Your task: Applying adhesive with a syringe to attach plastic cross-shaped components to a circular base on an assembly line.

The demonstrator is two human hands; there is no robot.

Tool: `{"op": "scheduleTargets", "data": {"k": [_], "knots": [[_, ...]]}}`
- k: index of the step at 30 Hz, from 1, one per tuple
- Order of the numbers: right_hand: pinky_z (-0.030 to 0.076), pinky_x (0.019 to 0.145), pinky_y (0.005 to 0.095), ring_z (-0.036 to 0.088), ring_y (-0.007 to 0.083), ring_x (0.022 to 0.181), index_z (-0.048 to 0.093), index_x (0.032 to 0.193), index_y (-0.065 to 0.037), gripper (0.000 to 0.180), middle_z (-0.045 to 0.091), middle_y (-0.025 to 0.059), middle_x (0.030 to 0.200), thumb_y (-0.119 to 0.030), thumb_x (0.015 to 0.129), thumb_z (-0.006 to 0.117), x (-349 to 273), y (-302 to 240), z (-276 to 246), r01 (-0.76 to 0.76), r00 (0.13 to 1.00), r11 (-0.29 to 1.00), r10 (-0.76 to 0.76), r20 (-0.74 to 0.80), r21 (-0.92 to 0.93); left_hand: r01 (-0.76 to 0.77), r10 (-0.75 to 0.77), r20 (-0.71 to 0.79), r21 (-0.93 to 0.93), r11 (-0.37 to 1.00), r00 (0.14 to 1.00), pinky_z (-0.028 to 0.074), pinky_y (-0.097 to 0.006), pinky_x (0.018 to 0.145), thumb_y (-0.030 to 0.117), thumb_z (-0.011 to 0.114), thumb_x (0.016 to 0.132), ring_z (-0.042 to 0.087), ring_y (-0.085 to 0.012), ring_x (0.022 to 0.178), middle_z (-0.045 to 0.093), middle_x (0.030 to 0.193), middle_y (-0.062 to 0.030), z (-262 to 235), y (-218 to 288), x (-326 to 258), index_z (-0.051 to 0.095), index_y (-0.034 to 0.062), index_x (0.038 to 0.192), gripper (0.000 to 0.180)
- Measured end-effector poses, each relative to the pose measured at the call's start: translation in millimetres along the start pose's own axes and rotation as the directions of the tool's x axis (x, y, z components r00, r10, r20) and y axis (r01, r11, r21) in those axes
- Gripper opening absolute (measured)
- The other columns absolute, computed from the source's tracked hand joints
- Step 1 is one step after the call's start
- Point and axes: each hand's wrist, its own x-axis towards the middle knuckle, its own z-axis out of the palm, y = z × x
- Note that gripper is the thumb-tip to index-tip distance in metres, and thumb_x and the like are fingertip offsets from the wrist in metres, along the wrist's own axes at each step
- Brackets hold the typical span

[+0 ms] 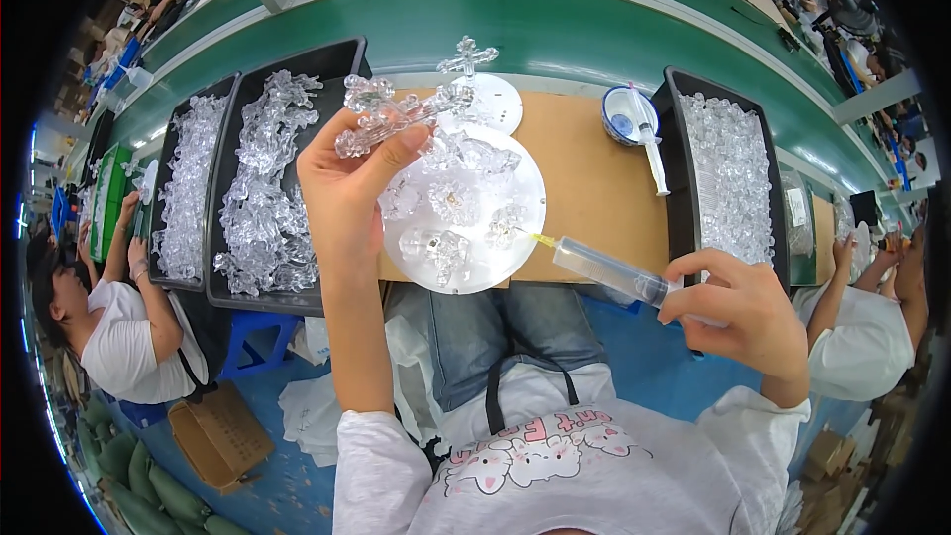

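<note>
Raised over the round white plate (515, 263), my left hand (347, 168) pinches a clear plastic cross (396, 121) with rounded, knobbed ends. My right hand (738, 312) is closed around a syringe (609, 269) with a clear barrel and a yellow needle hub. The needle points left, its tip at a clear piece (503, 226) on the plate's right side; whether they touch I cannot tell. Several other clear pieces (451, 203) lie on the plate. Just behind, another clear cross (468, 56) stands at a smaller white disc (500, 104).
Black bins of clear plastic parts stand left (265, 178) and right (733, 173). A blue-and-white bowl (622, 119) has a second syringe (649, 144) leaning on it. Brown cardboard (575, 173) covers the green bench. Other people sit at both sides.
</note>
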Motion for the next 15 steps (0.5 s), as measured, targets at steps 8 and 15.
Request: {"op": "scheduleTargets", "data": {"k": [8, 15], "knots": [[0.045, 0.051, 0.0248, 0.058, 0.0158, 0.058, 0.065, 0.08, -0.013, 0.029, 0.06, 0.0048, 0.093, 0.005, 0.057, 0.065, -0.5, 0.6, -1.4, -0.036, 0.999, 0.999, 0.036, -0.003, 0.021, 0.002, -0.002, 0.016, 0.018, 1.0, 1.0, 0.054, -0.026, 0.071, -0.005, 0.073, 0.07, 0.065, -0.0157, 0.076, 0.067, 0.084, -0.0102, 1.5, -1.1, 1.3, 0.064, -0.0035, 0.088, 0.02], [0.046, 0.052, 0.0251, 0.059, 0.0165, 0.059, 0.065, 0.08, -0.013, 0.029, 0.06, 0.0048, 0.093, 0.005, 0.057, 0.064, -6.2, 2.8, 0.7, -0.06, 0.998, 0.997, 0.06, 0.002, 0.041, 0.029, -0.03, 0.026, 0.04, 0.999, 0.999, 0.053, -0.025, 0.069, -0.003, 0.073, 0.071, 0.064, -0.014, 0.074, 0.067, 0.083, -0.0088, 4.6, -5.0, 1.1, 0.064, -0.003, 0.088, 0.02]]}}
